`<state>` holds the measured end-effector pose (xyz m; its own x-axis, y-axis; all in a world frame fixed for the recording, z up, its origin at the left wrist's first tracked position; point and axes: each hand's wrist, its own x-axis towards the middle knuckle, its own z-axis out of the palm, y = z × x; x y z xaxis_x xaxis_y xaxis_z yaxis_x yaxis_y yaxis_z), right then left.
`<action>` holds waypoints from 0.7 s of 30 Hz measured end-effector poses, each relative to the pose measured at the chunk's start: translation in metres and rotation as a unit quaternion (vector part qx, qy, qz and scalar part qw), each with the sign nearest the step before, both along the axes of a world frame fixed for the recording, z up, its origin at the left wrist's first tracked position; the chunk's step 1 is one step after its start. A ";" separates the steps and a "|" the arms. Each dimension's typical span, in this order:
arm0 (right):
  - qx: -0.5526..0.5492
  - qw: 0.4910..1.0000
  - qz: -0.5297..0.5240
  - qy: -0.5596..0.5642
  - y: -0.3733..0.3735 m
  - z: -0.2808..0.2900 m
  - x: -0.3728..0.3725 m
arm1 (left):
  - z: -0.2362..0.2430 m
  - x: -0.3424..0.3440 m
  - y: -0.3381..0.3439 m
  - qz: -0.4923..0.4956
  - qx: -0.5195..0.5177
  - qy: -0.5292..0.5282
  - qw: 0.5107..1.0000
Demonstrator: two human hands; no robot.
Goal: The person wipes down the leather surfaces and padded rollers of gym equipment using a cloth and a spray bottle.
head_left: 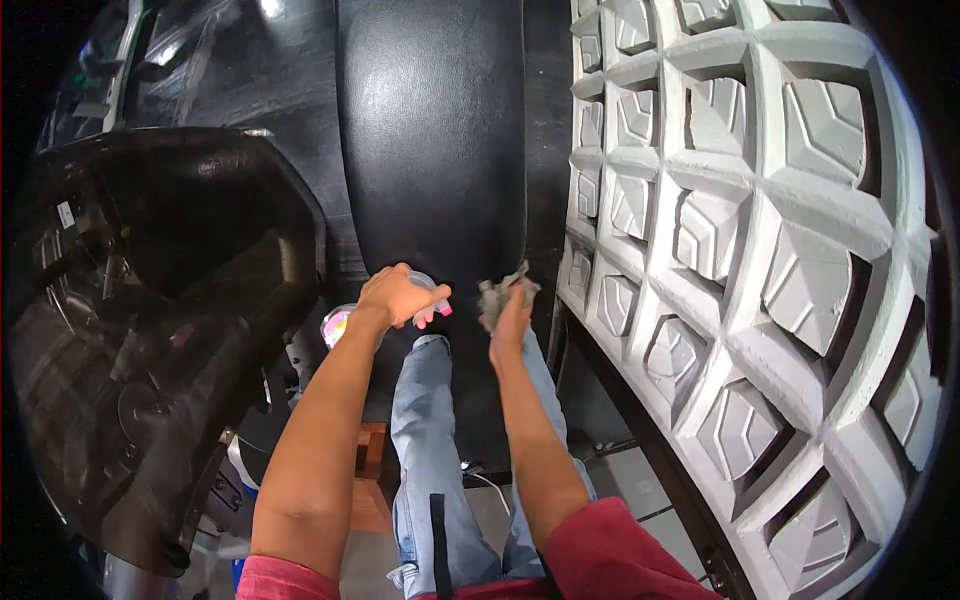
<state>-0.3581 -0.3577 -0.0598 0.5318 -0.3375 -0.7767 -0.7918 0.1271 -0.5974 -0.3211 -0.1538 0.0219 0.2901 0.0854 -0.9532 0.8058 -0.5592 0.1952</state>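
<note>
My left hand [393,294] is closed around a spray bottle [336,324] with a coloured label, a clear head and a pink nozzle. The bottle lies tilted, and my palm and forearm hide much of it. In my right hand [512,318] is a crumpled greyish cloth [496,298], with part of it sticking out past the fingers. Both hands are at the near end of a long black padded surface [435,130] with a leathery grain, the right one a little apart from the left. Whether the cloth touches the padding I cannot tell.
A white lattice wall [760,180] with patterned blocks rises close on the right. A large glossy dark machine cover [180,220] stands on the left. Beside my legs is a brown wooden piece [371,490], above grey floor tiles [625,485]. A thin white cable [490,480] shows low down.
</note>
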 end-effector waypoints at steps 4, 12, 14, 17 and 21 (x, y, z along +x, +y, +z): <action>-0.019 0.999 -0.008 -0.041 0.008 -0.012 -0.033 | 0.011 0.000 -0.008 -0.012 -0.029 -0.055 0.998; 0.075 0.989 -0.088 -0.092 0.008 0.019 0.018 | 0.008 -0.096 0.022 0.126 -0.117 -0.214 0.962; -0.154 0.978 -0.123 -0.065 0.044 0.021 0.019 | 0.010 -0.121 0.029 0.206 -0.108 -0.196 0.953; -0.169 0.974 -0.148 -0.037 0.081 0.018 -0.011 | 0.026 -0.157 0.029 0.360 -0.098 -0.257 0.892; 0.273 0.926 -0.258 0.046 0.133 0.030 -0.070 | 0.066 -0.190 0.034 0.402 -0.055 -0.303 0.862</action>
